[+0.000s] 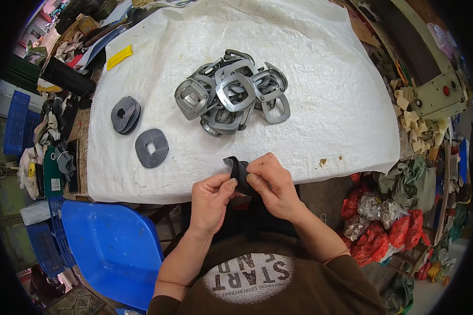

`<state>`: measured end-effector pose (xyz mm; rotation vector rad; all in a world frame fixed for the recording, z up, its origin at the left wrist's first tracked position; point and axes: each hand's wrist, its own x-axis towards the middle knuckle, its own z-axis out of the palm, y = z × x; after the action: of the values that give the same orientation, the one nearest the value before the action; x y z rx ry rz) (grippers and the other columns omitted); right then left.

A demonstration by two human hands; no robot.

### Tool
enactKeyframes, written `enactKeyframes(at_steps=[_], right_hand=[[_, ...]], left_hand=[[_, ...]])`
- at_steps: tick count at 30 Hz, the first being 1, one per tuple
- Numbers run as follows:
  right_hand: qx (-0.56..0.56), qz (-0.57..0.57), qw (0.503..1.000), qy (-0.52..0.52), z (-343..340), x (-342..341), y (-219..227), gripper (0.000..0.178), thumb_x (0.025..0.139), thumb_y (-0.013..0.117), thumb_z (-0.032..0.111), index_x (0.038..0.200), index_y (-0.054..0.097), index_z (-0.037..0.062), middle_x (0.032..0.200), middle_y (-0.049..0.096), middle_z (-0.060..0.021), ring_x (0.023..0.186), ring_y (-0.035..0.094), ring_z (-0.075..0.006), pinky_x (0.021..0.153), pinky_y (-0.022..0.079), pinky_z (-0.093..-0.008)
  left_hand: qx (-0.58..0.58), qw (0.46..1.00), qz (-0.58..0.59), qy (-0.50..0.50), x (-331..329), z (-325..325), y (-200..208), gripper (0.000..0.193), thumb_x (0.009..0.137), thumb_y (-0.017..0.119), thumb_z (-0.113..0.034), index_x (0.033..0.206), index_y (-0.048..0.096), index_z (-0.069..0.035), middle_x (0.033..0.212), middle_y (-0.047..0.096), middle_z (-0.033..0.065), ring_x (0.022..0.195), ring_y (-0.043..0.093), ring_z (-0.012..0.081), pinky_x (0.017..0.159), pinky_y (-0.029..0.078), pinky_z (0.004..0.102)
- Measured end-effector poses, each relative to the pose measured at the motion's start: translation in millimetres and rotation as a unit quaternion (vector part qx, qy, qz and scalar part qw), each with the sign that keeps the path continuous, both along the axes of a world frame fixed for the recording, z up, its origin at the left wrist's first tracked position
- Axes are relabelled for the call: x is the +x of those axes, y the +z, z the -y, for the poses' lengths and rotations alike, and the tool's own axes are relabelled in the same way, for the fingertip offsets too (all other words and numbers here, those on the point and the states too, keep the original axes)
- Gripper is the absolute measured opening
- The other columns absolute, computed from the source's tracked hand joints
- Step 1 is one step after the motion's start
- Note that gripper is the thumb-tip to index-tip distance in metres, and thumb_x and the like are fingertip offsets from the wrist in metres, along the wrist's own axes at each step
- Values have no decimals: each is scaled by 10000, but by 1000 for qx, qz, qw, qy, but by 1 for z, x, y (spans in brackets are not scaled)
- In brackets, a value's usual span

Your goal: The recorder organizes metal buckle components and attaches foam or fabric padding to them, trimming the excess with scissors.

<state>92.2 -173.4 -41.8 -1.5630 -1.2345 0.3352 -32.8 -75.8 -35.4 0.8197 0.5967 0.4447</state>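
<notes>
At the far left a blue plastic tub [110, 252] stands beside the white-covered worktop [331, 115]. On the cover lie a small yellow packet [120, 57], a stack of grey discs [122, 125] with central holes, and a single grey disc [160, 157] with a squarish hole. The left hand [209, 202] pinches a dark flexible piece [240, 174] at the near edge, below a heap of grey metal frames [220, 95]; the right hand [273, 186] grips its other side. Rightmost, red plastic bags [372, 244] sit below worktop level.
</notes>
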Motion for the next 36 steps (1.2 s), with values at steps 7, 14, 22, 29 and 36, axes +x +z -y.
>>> enactKeyframes(at_steps=[7,14,22,29,36], right_hand=[[38,-72,979,-187,21,29,9,93,846,565,14,940,560,8,878,552,-110,772,527,-235,675,427,-298],[-166,367,905,-140,27,49,21,237,674,686,146,895,607,115,1005,519,-21,981,472,-217,856,272,-427],[-191,283,934,-103,39,45,12,241,680,708,164,894,614,106,1000,511,-28,983,457,-224,873,279,-424],[-177,295,931,-119,35,47,1,138,699,690,143,786,597,92,900,514,-20,893,466,-220,827,290,-416],[-156,279,938,-133,28,39,8,129,704,684,150,768,584,98,880,510,-16,868,468,-211,818,285,-416]], left_hand=[[-12,999,-9,48,-8,-9,-6,189,881,576,-104,981,601,55,812,643,105,618,593,126,515,460,230],[0,994,-27,104,-12,-12,-6,161,880,572,-114,942,595,33,767,634,96,590,590,142,494,445,229],[5,994,-20,108,-12,-15,-8,159,876,576,-111,949,595,29,780,638,97,592,592,139,499,462,238],[43,991,-39,122,-10,-16,-7,153,877,572,-96,962,596,29,781,636,91,581,591,133,508,480,243],[129,977,-51,164,-13,-27,-10,146,884,537,-43,994,581,43,805,634,85,598,584,114,514,491,242]])
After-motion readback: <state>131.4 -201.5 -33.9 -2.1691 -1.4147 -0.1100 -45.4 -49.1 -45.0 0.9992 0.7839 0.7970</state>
